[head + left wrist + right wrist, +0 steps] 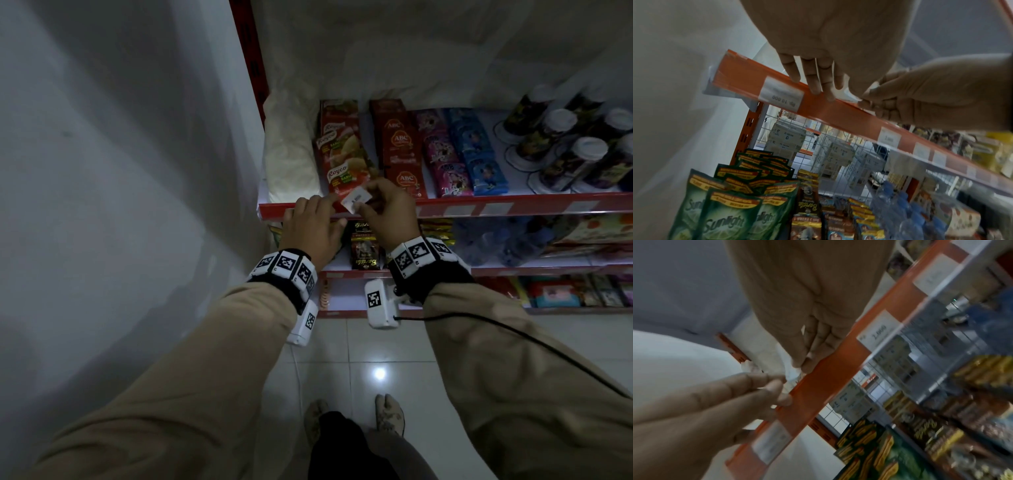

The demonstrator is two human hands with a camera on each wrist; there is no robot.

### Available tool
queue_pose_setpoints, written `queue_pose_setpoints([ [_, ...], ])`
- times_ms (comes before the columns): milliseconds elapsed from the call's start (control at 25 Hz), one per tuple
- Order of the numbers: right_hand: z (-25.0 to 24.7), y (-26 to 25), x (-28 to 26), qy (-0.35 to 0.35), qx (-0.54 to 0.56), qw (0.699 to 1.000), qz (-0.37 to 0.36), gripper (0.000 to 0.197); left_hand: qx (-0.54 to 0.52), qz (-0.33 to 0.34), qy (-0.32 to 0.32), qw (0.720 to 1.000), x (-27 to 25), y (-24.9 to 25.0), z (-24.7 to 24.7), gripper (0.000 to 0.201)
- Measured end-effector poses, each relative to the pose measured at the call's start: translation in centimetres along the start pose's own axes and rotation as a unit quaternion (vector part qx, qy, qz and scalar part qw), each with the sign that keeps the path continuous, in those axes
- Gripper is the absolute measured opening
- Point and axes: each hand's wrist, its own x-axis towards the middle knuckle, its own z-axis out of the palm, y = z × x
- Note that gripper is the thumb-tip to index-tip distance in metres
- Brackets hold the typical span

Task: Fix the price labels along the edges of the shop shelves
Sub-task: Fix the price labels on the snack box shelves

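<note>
A small white price label (356, 199) is pinched between the thumb and fingers of my right hand (371, 200), just above the red shelf-edge strip (479, 209) and in front of the Royco sachets (337, 161). My left hand (320, 214) lies beside it with straight fingers (815, 81) resting on the strip (838, 112); its index fingertip reaches the label's left end. In the left wrist view the right hand (869, 97) holds the label (851, 95) at the strip's top edge. A fitted label reading Rp. 10 000 (781, 94) sits to the left.
More labels (889, 138) line the strip to the right. ABC sachets (400, 150), pink and blue packs (459, 154) and capped bottles (575, 150) fill the shelf. Sunlight pouches (731, 203) and coffee sachets (364, 246) stand on the shelf below. A wall (120, 171) closes the left side.
</note>
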Motion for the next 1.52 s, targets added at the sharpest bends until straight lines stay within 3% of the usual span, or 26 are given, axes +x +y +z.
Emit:
queue_pose_setpoints([
  [120, 0.9, 0.0, -0.5, -0.004, 0.077, 0.997, 0.007, 0.021, -0.023, -0.023, 0.016, 0.999, 0.5, 0.0, -0.1, 0.037],
  [240, 1.2, 0.0, -0.7, -0.019, 0.068, 0.997, -0.007, 0.020, -0.010, -0.030, 0.015, 0.999, 1.1, -0.1, -0.1, 0.028],
  [520, -0.7, 0.7, 0.0, 0.005, -0.174, 0.978, -0.118, 0.014, 0.006, 0.001, 0.027, 1.000, 1.3, -0.4, -0.1, 0.020],
  [760, -0.5, 1.2, 0.3, -0.012, -0.234, 0.967, -0.105, 0.013, 0.024, 0.027, 0.034, 0.999, 1.4, -0.5, 0.3, 0.032],
  [1040, -0.5, 1.6, -0.2, -0.035, -0.318, 0.942, -0.097, 0.023, 0.053, 0.046, 0.045, 0.996, 1.8, -0.9, 1.1, 0.020],
  [1520, -1.2, 1.4, -0.6, -0.047, -0.346, 0.929, -0.120, 0.017, 0.098, 0.055, 0.056, 0.992, 1.1, -0.5, 1.4, 0.023],
])
